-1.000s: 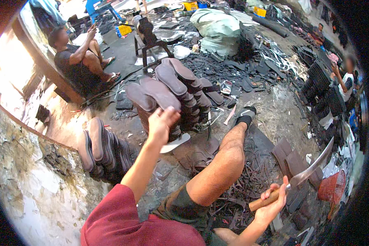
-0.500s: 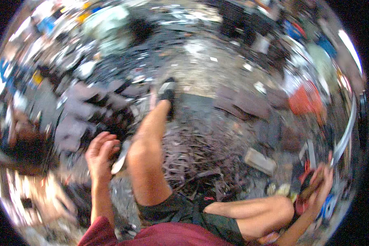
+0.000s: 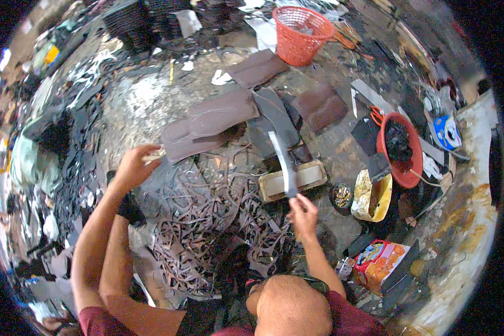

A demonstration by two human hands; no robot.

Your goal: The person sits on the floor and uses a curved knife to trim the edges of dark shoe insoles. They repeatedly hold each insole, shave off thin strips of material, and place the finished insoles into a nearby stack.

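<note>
My right hand (image 3: pixel 303 217) is closed round the lower end of a long, narrow knife (image 3: pixel 283 162). Its shiny blade points away from me and passes above a pale rectangular block (image 3: pixel 311 176) with a raised rim, perhaps a whetstone; whether they touch I cannot tell. My left hand (image 3: pixel 133 168) is raised in front with fingers stretched out, holding nothing that I can make out. Just beyond it lie brown, sole-patterned sheets (image 3: pixel 207 120). A heap of thin brown strips (image 3: pixel 201 235) spreads on the floor between my legs.
An orange-red plastic basket (image 3: pixel 301 39) stands at the far side. To the right are a red basin (image 3: pixel 411 168) with black material, a cut yellow container (image 3: pixel 369 199), a small bowl (image 3: pixel 341 195) and a colourful printed bag (image 3: pixel 378 260). Dark scraps (image 3: pixel 89 123) cover the left.
My view has turned to the right. My right hand has brought the knife from the far right side to the front middle, and my left hand has reached farther forward.
</note>
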